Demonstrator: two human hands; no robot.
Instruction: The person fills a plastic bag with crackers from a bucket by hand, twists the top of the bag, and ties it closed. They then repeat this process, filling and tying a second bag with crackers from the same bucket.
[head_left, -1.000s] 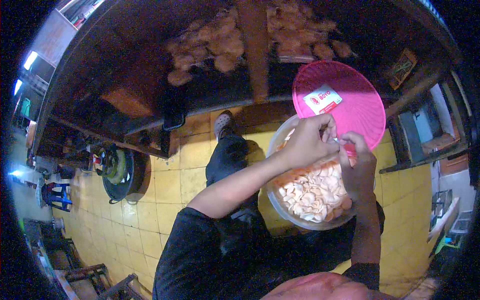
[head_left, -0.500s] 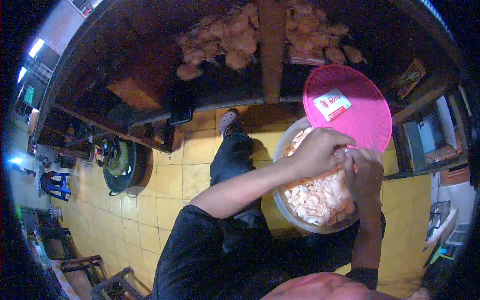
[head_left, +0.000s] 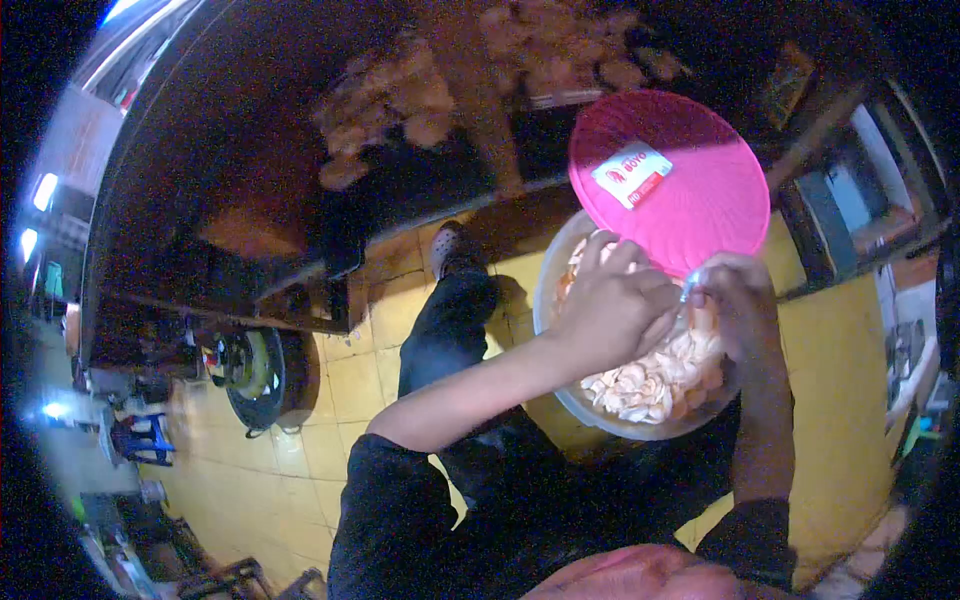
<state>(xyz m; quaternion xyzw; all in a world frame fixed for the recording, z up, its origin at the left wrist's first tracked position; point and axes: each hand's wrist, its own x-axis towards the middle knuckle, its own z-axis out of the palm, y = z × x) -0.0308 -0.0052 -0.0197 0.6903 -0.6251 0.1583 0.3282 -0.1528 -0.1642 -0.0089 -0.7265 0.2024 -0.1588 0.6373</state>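
A round translucent tub (head_left: 563,378) holds many pale, thin, curled pieces (head_left: 650,385), with some orange colour near its left side. My left hand (head_left: 618,305) is over the tub with its fingers curled, and what it pinches is hidden. Beside it, my right hand (head_left: 735,298) is closed near a small shiny thing (head_left: 691,284) at its fingertips, too blurred to name. A pink ribbed plastic cover (head_left: 700,175) with a white and red label (head_left: 633,174) leans over the tub's far edge, just beyond both hands.
A dark wooden shelf (head_left: 400,215) spans the far side, with brown rounded items (head_left: 400,100) on it. At left, a dark basin (head_left: 262,405) with things in it stands on the yellow tiled floor (head_left: 235,500). A blue stool (head_left: 150,440) is farther left.
The whole view has shifted and tilted. My left hand has turned, its back now facing up over the tub, and a shiny spot shows between the hands. My right hand stays close by.
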